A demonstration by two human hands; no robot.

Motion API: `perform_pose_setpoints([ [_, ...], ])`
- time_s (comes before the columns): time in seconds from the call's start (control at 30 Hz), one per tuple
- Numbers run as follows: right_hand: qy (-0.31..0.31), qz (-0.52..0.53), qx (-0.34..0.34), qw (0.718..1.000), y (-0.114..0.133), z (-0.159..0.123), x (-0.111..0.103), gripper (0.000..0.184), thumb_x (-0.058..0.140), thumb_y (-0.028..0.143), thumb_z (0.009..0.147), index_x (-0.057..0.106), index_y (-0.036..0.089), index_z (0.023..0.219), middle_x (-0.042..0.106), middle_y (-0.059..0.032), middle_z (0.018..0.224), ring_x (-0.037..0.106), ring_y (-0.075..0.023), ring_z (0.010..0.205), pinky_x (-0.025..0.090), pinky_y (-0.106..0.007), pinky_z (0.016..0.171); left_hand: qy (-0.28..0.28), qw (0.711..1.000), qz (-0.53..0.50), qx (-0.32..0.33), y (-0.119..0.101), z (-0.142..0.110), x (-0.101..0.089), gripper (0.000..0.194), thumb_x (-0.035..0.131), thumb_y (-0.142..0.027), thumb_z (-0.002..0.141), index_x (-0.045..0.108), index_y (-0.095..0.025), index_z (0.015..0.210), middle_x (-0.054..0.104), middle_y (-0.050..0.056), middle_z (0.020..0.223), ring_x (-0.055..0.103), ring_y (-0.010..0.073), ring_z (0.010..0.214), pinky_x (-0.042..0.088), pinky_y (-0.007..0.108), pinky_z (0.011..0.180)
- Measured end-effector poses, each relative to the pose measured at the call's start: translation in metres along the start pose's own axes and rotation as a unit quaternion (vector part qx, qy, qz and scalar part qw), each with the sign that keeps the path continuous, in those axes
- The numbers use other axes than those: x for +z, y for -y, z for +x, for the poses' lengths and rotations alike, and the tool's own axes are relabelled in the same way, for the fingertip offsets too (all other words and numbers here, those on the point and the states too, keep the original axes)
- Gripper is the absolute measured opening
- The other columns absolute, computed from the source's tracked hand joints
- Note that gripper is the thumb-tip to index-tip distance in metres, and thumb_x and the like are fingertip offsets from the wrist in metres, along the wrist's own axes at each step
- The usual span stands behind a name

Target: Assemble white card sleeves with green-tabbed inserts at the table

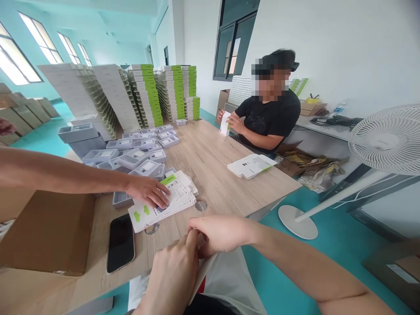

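Observation:
Low in front of my lap, just off the table's near edge, my left hand point(175, 269) and my right hand point(223, 236) come together with bent, closed fingers. Between them is a pale cardboard piece point(204, 273), seen almost edge-on. Most of it hides behind my fingers, so its full shape does not show. Beyond my hands, a fanned pile of flat printed cartons point(179, 197) in white and green lies on the table. A co-worker's hand point(149, 191), reaching in from the left, rests on that pile.
A black phone point(120, 243) and an open brown box point(49, 232) are at left. Several grey trays point(141, 142) lie behind the pile, before tall carton stacks point(144, 96). Flat cartons point(251, 166) lie near a seated person point(269, 109) holding a white box point(225, 123). A fan point(387, 140) stands right.

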State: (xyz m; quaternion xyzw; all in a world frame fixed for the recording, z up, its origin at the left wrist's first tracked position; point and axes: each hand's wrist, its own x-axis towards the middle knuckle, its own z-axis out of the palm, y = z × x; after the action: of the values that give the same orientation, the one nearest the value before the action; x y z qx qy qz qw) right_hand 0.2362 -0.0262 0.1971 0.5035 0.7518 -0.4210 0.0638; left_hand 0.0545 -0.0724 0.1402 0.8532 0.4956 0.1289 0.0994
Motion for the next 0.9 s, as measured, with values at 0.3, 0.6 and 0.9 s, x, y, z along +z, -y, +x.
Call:
perform_pose_setpoints([
  [0.3, 0.004, -0.016, -0.005, 1.0, -0.001, -0.014, 0.008, 0.045, 0.064, 0.021, 0.09, 0.064, 0.015, 0.135, 0.069, -0.0018, 0.083, 0.064, -0.0211, 0.072, 0.035, -0.027, 0.053, 0.069, 0.997, -0.03, -0.011, 0.001, 0.004, -0.005, 0.03, 0.058, -0.021, 0.104, 0.071, -0.023, 0.131, 0.083, 0.004, 0.085, 0.081, 0.0242, 0.07, 0.06, 0.033, 0.064],
  [0.6, 0.006, -0.012, 0.013, 1.0, -0.004, -0.031, 0.01, 0.078, 0.057, 0.023, 0.089, 0.04, 0.012, 0.164, 0.059, 0.0013, 0.073, 0.052, -0.018, 0.058, 0.029, -0.027, 0.047, 0.182, 0.968, -0.17, -0.027, 0.01, 0.016, -0.017, 0.032, 0.041, -0.031, 0.102, 0.072, -0.027, 0.101, 0.082, 0.006, 0.085, 0.076, 0.029, 0.079, 0.043, 0.031, 0.065],
  [0.9, -0.01, -0.048, 0.03, 0.998, 0.004, -0.041, 0.006, 0.084, 0.047, 0.024, 0.097, 0.017, 0.005, 0.174, 0.046, 0.006, 0.06, 0.041, -0.0164, 0.047, 0.025, -0.028, 0.045, 0.24, 0.897, -0.361, -0.088, 0.014, 0.019, -0.025, 0.045, 0.044, -0.064, 0.1, 0.056, -0.024, 0.084, 0.037, -0.007, 0.067, 0.034, 0.0153, 0.064, 0.029, 0.027, 0.059],
])
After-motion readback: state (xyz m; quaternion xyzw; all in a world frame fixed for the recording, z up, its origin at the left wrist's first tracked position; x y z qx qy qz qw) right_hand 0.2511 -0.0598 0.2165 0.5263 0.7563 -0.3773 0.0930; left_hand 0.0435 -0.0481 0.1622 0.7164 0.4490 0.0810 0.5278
